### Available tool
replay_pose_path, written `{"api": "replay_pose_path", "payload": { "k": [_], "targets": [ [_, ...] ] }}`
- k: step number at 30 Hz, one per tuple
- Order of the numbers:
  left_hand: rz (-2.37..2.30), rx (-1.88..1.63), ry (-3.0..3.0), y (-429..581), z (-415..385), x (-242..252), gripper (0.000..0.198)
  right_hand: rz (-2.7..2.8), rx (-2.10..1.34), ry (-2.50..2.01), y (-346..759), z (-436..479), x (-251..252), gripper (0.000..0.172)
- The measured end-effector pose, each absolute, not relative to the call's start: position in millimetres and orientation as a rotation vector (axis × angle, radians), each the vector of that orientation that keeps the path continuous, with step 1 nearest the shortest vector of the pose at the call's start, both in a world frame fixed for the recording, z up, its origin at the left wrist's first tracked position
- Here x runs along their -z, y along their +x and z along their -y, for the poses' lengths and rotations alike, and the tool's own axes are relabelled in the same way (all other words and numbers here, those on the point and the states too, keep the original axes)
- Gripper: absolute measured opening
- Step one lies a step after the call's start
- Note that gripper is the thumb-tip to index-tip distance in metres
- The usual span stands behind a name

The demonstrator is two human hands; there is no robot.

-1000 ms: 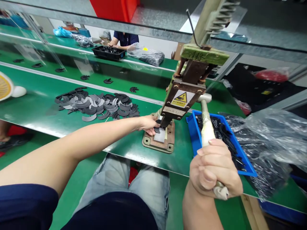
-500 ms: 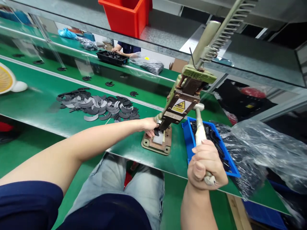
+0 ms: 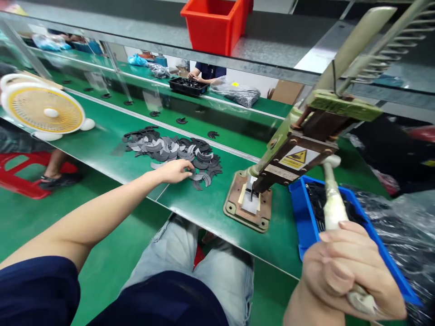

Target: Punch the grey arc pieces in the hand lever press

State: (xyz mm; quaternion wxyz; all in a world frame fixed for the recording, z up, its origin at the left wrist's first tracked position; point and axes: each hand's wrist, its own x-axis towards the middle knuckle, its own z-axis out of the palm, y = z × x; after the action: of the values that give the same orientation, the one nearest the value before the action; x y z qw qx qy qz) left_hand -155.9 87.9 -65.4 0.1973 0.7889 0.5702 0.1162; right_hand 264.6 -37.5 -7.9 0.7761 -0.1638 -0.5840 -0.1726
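My left hand (image 3: 176,170) reaches out to the near edge of a heap of dark crescent-shaped flat parts (image 3: 173,150) on the green table; its fingers are curled down on the parts, and whether it grips one is not clear. My right hand (image 3: 346,267) is closed round the wrapped lever handle (image 3: 332,203) of a small hand press (image 3: 296,151). The press base (image 3: 247,206) carries a white pad under the ram, with no hand near it.
A blue bin (image 3: 302,216) of black parts stands right of the press, with clear plastic bags (image 3: 404,222) beyond it. A white and yellow fan (image 3: 44,108) stands at left. A red bin (image 3: 217,25) sits on the shelf above. Another person (image 3: 208,73) works at a black tray (image 3: 188,86) across the conveyor.
My left hand has left the press base and moved left to the heap of crescent parts. The right hand keeps hold of the lever. The view has swung left.
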Motion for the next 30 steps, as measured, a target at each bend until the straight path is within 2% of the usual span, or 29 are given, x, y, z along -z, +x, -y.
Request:
{"api": "replay_pose_path", "payload": {
  "k": [3,6,10,13,16,22,30],
  "targets": [
    [-1.496,-0.217,2.461,-159,-85,80,0.045,1.260,0.408,-0.350,268,35,10,0.060],
    [-1.384,-0.119,2.622,-153,-93,86,0.045,1.283,0.426,-0.372,270,36,12,0.059],
    [-1.315,-0.021,2.682,-146,-109,81,0.041,1.285,0.409,-0.344,271,36,12,0.061],
    [-1.309,0.019,2.612,-145,-116,75,0.046,1.271,0.418,-0.295,271,34,12,0.059],
    [-1.335,-0.051,2.524,-146,-117,72,0.050,1.300,0.418,-0.304,268,36,11,0.051],
    [-1.224,-0.196,2.355,-137,-110,58,0.026,1.285,0.407,-0.400,258,43,6,0.047],
    [-0.936,-0.271,2.705,-80,-98,48,0.029,1.292,0.408,-0.389,256,43,6,0.047]
  ]
}}
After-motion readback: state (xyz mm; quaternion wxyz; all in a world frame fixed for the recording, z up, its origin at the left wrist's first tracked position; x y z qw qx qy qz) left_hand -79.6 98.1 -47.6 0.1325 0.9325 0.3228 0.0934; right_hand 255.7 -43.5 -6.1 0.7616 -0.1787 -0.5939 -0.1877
